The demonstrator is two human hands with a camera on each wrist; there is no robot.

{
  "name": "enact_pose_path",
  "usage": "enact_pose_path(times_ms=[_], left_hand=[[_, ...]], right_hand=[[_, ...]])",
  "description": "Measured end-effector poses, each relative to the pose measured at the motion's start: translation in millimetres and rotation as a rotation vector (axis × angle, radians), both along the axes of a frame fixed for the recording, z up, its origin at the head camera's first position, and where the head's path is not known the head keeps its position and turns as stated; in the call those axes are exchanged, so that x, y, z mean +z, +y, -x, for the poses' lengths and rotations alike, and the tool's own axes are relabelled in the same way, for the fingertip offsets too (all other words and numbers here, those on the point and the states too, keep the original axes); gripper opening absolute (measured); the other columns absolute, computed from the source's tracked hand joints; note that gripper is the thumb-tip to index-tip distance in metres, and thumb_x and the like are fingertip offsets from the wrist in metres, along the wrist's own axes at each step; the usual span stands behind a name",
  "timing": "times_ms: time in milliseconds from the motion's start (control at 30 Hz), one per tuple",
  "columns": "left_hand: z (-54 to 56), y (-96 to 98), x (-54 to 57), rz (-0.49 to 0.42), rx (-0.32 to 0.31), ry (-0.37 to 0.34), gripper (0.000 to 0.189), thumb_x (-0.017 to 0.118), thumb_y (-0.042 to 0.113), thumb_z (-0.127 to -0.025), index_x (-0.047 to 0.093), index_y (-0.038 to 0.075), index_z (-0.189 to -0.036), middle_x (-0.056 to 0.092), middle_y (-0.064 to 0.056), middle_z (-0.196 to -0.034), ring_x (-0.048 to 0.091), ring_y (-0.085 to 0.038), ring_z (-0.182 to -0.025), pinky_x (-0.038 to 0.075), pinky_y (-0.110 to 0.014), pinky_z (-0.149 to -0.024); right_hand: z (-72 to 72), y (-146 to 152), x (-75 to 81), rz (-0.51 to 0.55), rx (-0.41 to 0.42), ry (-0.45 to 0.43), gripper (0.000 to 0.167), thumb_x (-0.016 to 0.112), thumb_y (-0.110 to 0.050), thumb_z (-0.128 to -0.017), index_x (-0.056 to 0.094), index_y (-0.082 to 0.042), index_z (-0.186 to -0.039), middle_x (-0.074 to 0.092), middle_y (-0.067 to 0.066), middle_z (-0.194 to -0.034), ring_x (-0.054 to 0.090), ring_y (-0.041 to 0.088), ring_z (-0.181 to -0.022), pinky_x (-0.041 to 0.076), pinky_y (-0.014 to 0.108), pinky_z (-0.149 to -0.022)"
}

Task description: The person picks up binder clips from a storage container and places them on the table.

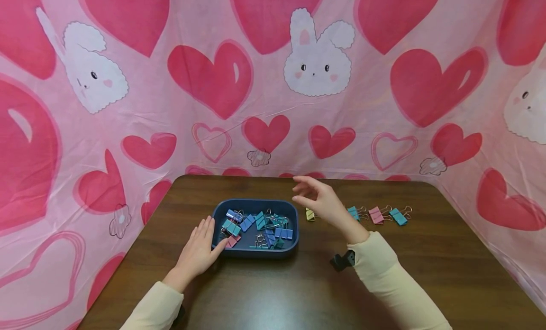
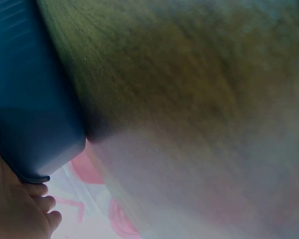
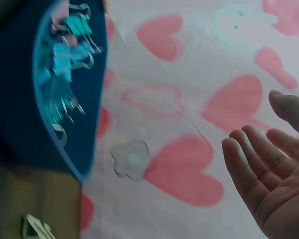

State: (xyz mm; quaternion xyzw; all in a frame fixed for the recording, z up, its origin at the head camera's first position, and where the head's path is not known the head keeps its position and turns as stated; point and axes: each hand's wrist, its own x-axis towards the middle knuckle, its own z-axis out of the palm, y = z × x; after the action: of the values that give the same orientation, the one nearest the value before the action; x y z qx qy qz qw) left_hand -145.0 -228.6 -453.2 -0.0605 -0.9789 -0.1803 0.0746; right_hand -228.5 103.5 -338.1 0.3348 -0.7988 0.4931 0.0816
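A dark blue tray (image 1: 256,253) stands on the table, with several blue, teal and pink binder clips (image 1: 268,236) lying jumbled in it. My left hand (image 1: 197,247) rests against the tray's left end, thumb over the rim and fingers along the outside. In the left wrist view the fingers (image 2: 42,204) touch the tray wall. My right hand (image 1: 320,199) hovers above the table just right of the tray, fingers loosely bent, holding nothing. The right wrist view shows its palm and fingers (image 3: 264,169) apart from any clip. Behind that hand a yellow binder clip (image 1: 310,215) is partly hidden.
Right of the tray, a teal clip (image 1: 353,213), a pink clip (image 1: 377,215) and another teal clip (image 1: 399,216) lie in a row with the yellow one. A pink cloth (image 1: 273,102) with hearts and rabbits hangs behind the brown table (image 1: 264,292).
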Motion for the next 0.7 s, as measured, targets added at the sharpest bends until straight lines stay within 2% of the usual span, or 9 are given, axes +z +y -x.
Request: enact_pose_path(times_ms=[167,333,700], left_hand=[[-0.3,-0.2,-0.2,-0.008,-0.002,0.001,0.080,0.051,0.049,-0.089,0.024,-0.004,-0.143,0.021,-0.021,-0.148,0.017,-0.040,-0.134,0.015,-0.051,-0.106],[-0.2,-0.4,-0.1,-0.013,-0.002,-0.011,0.081,0.050,0.050,-0.089,0.023,-0.003,-0.143,0.020,-0.020,-0.148,0.015,-0.039,-0.134,0.014,-0.051,-0.107],[-0.5,-0.1,-0.3,-0.015,-0.001,-0.013,0.081,0.050,0.050,-0.089,0.023,-0.003,-0.143,0.020,-0.020,-0.148,0.015,-0.040,-0.134,0.015,-0.052,-0.106]], right_hand=[[-6.3,-21.5,-14.2,-0.059,0.075,-0.044,0.045,0.071,-0.014,-0.081,0.056,-0.008,-0.124,0.065,0.006,-0.100,0.061,0.017,-0.085,0.051,0.034,-0.074],[-9.1,-38.1,-29.6,-0.093,0.162,-0.061,0.044,0.070,-0.012,-0.082,0.056,-0.006,-0.123,0.064,0.008,-0.099,0.060,0.019,-0.082,0.053,0.033,-0.069],[-11.0,-58.9,-60.8,-0.159,0.249,-0.174,0.040,0.068,-0.014,-0.084,0.057,-0.007,-0.121,0.064,0.008,-0.098,0.058,0.017,-0.082,0.051,0.029,-0.069]])
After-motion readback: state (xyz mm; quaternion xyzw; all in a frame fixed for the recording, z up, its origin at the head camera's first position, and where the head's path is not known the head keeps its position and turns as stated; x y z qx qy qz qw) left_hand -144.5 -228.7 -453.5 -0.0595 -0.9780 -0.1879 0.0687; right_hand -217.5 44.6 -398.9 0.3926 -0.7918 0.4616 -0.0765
